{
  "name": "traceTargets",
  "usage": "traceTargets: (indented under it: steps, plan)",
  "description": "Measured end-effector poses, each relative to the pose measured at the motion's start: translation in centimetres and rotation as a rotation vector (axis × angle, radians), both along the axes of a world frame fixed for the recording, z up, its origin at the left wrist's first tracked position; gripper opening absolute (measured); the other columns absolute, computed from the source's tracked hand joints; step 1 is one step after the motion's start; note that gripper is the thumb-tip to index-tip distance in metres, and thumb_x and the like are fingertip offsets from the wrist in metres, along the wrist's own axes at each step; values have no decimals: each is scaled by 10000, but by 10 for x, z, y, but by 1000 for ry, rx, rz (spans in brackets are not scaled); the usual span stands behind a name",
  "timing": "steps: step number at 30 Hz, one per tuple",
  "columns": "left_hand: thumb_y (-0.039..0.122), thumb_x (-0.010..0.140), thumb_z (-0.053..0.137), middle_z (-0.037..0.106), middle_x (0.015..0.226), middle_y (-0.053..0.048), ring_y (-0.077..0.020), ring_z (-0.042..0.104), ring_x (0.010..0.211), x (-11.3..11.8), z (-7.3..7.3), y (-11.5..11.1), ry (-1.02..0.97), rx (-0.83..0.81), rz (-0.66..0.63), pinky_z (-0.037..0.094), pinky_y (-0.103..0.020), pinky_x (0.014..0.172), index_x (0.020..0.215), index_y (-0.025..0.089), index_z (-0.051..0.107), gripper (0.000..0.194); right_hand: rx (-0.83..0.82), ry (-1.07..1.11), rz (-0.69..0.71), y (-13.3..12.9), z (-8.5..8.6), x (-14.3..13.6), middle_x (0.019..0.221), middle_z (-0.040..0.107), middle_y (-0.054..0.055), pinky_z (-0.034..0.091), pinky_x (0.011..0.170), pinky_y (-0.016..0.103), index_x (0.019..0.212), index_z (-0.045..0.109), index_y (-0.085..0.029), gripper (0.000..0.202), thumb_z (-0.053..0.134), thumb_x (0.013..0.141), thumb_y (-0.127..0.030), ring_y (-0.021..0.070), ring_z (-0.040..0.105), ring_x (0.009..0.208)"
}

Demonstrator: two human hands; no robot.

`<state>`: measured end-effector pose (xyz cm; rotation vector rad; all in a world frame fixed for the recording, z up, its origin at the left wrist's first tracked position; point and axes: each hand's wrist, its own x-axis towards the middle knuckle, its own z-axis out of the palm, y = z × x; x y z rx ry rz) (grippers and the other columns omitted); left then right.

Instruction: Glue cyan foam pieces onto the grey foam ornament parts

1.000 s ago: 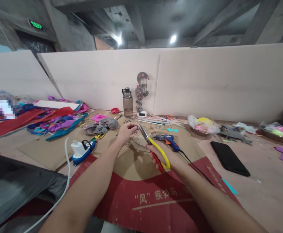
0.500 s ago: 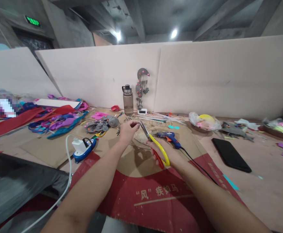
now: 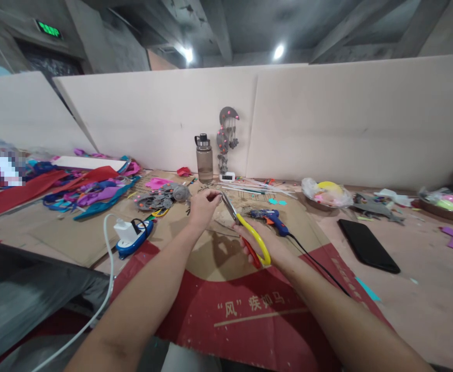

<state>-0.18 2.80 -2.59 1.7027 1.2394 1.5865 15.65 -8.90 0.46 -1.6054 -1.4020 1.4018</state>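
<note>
My right hand (image 3: 254, 243) is closed round the red and yellow handles of a pair of scissors (image 3: 263, 247). Their metal blades point up and left, with the tips by the fingers of my left hand (image 3: 205, 207). That left hand is pinched; whatever sits between thumb and fingertips is too small to make out. Both hands are raised over a cardboard sheet (image 3: 257, 330) with a red printed border. Just behind the scissors lies a blue glue gun (image 3: 271, 219), its black cord running toward the front right.
A water bottle (image 3: 205, 161) stands at the back beside a grey felt moon hanging (image 3: 228, 139). Grey felt pieces (image 3: 159, 199) and a blue power strip (image 3: 135, 240) lie left. On the right are a black phone (image 3: 368, 245) and a bowl (image 3: 325, 201) of wrapped pieces.
Almost nothing differs. The view has shifted very slightly, while both hands and the scissors keep nearly the same place and pose.
</note>
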Motion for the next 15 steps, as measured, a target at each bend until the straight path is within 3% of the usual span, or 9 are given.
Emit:
traceTargets:
  steps: [8, 15]
  plan:
    - [200, 760, 663, 704, 724, -32, -163, 625, 716, 2, 4, -6, 96, 31, 39, 471, -281, 751, 811, 183, 744, 97, 54, 12, 26, 4, -7, 2, 565, 495, -68, 390, 333, 157, 970, 525, -212, 219, 509, 927, -426, 77, 486, 383]
    - [194, 743, 684, 703, 727, -24, -168, 630, 733, 2, 1, -5, 75, 49, 48, 474, -287, 779, 808, 199, 750, 92, 25, 47, -1, 6, -10, 1, 537, 497, -62, 386, 334, 158, 1080, 566, -215, 261, 491, 937, -420, 79, 471, 367]
